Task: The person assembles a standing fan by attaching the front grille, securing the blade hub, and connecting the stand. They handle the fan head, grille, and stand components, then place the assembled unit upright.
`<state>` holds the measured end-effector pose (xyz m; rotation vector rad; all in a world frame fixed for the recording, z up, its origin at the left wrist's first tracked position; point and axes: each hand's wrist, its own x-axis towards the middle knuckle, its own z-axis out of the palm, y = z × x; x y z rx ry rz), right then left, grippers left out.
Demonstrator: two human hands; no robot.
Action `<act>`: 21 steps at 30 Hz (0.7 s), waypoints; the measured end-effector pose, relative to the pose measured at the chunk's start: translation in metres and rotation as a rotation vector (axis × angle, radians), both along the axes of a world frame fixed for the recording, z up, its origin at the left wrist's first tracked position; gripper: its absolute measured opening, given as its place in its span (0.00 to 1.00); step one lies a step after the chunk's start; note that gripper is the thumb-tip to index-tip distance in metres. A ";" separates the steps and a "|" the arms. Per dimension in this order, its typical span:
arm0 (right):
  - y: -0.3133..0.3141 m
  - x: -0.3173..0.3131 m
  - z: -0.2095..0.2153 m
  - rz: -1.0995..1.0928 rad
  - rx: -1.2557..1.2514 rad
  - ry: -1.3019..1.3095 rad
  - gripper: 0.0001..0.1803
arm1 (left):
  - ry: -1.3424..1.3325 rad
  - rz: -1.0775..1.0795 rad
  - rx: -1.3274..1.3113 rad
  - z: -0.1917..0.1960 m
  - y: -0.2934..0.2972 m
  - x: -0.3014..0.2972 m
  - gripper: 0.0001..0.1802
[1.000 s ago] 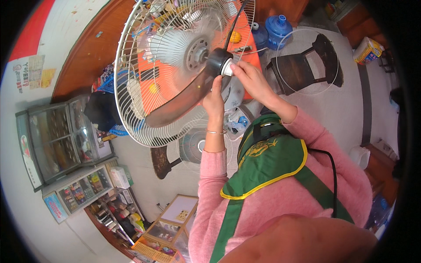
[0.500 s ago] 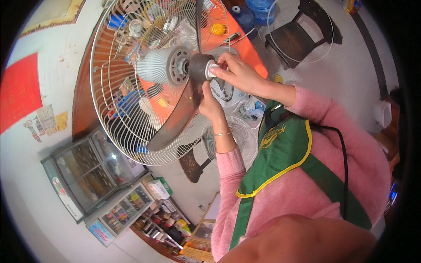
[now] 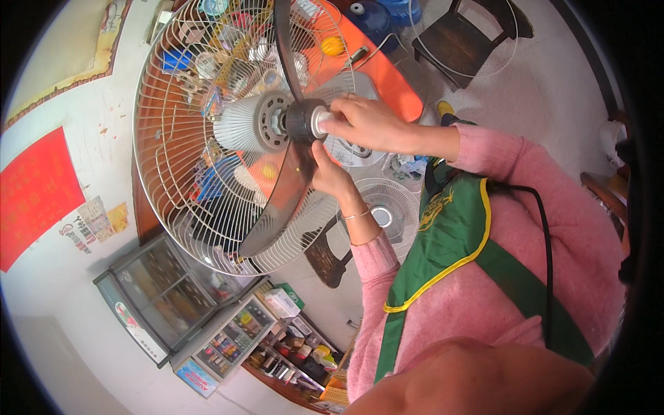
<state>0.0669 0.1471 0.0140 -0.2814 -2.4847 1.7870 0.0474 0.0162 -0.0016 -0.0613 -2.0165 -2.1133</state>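
Observation:
A large fan stands in front of me with its dark, see-through blades bare. Behind them are the pale ribbed motor housing and the round wire rear guard. My right hand is closed around the pale round knob at the centre of the black blade hub. Just below, my left hand grips the blade's root by the hub, thumb up; its other fingers are partly hidden behind the blade.
A round wire grille with a silver centre is below my left wrist. Behind the fan, an orange table bears clutter and a yellow ball. Dark chairs stand on the floor; a glass-door cabinet is at lower left.
The view has shifted, so the fan and the background sit differently. Both hands stay at the hub; the right hand's fingers have moved slightly around the knob.

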 end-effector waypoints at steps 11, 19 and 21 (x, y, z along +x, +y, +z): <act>0.000 -0.004 -0.004 0.071 -0.009 -0.031 0.33 | -0.010 0.072 -0.072 0.002 0.002 0.001 0.21; -0.004 0.003 0.001 -0.106 -0.034 0.070 0.24 | -0.011 0.063 -0.098 0.007 0.004 0.001 0.20; 0.003 -0.003 -0.001 0.055 -0.046 -0.031 0.26 | -0.036 0.075 -0.097 0.006 0.004 0.002 0.19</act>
